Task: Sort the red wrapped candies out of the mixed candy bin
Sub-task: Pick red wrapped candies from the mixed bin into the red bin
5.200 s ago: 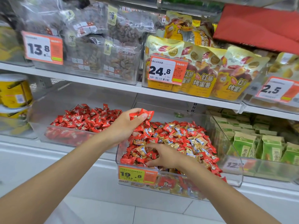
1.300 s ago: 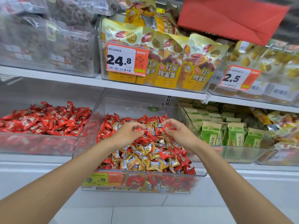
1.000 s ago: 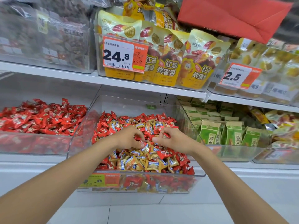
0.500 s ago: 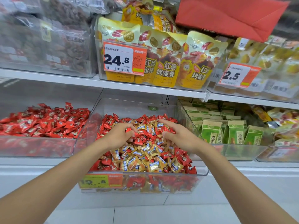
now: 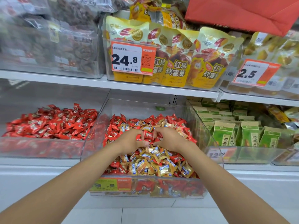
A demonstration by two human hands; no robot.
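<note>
A clear mixed candy bin (image 5: 208, 139) holds red wrapped candies (image 5: 118, 123) mingled with gold wrapped candies (image 5: 152, 165). Both hands rest on the pile in the bin's middle, side by side and nearly touching. My left hand (image 5: 131, 141) curls its fingers around a clump of red candies (image 5: 148, 135). My right hand (image 5: 168, 139) cups the same clump from the right, thumb tips close together. What lies under the palms is hidden. To the left stands a second clear bin (image 5: 42, 147) filled only with red candies (image 5: 51, 122).
An orange and yellow price tag (image 5: 111, 184) sits on the mixed bin's front. Green packets (image 5: 233, 135) fill the bin to the right. The upper shelf (image 5: 145, 87) carries yellow snack bags (image 5: 176, 62) and price tags close above the bins.
My two hands have drawn together from apart on the pile and now close around a clump of red candies in the middle. The view shifted slightly.
</note>
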